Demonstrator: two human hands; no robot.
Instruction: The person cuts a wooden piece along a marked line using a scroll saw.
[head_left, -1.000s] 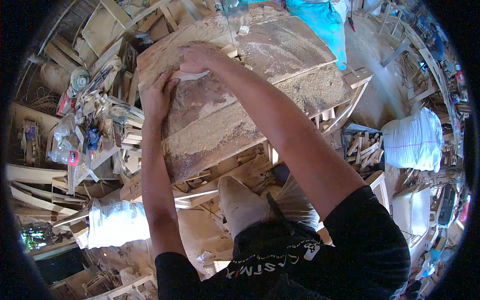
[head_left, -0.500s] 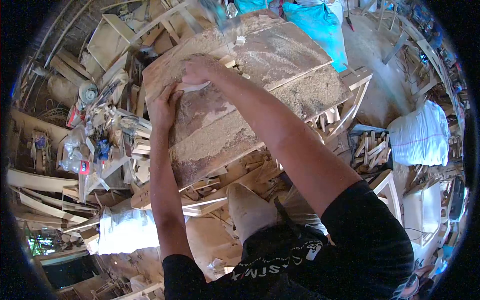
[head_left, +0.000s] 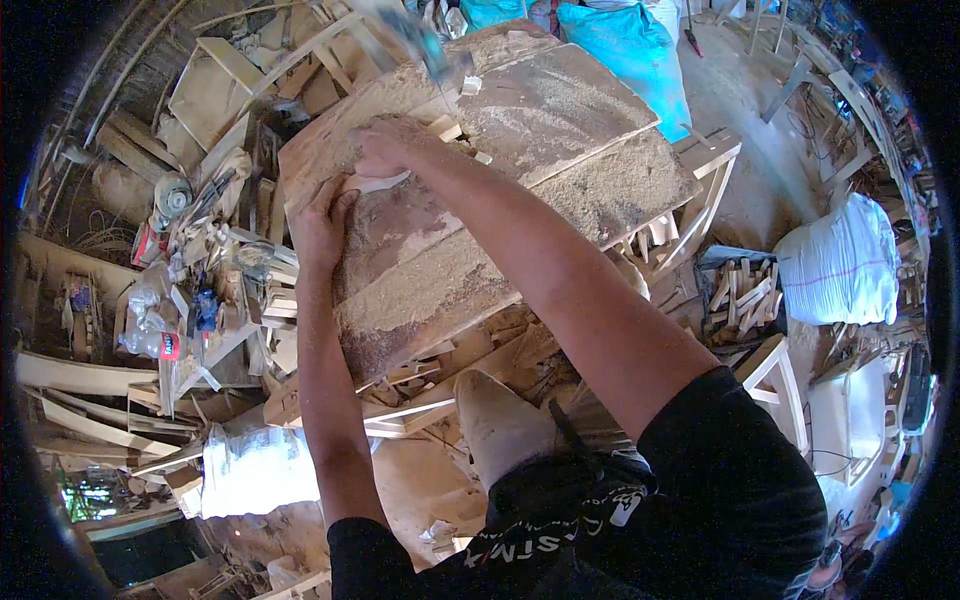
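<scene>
A wooden tabletop (head_left: 560, 105) lies under my hands, thickly strewn with sawdust. On its left part is a small pale piece of wood (head_left: 380, 183), mostly covered by my hands. My left hand (head_left: 325, 215) grips its near left side, thumb and fingers bent against it. From above, my right hand (head_left: 385, 148) closes over the far side with curled, dusty fingers. Just beyond my right hand, a blurred blue tool (head_left: 428, 52) with a thin upright blade or wire stands over the board. Small wood offcuts (head_left: 445, 128) lie beside my right wrist.
Scrap wood and a plastic bottle (head_left: 152, 343) crowd the left side. A turquoise sack (head_left: 635, 60) stands beyond the tabletop. To the right are a full white sack (head_left: 838, 262), bundled wood sticks (head_left: 745, 295) and a wooden frame (head_left: 775, 385). More scraps lie beneath the table.
Both hands keep their hold on the pale wood and stay close together, with only a slight shift. The blurred blue tool shows lower and more fully.
</scene>
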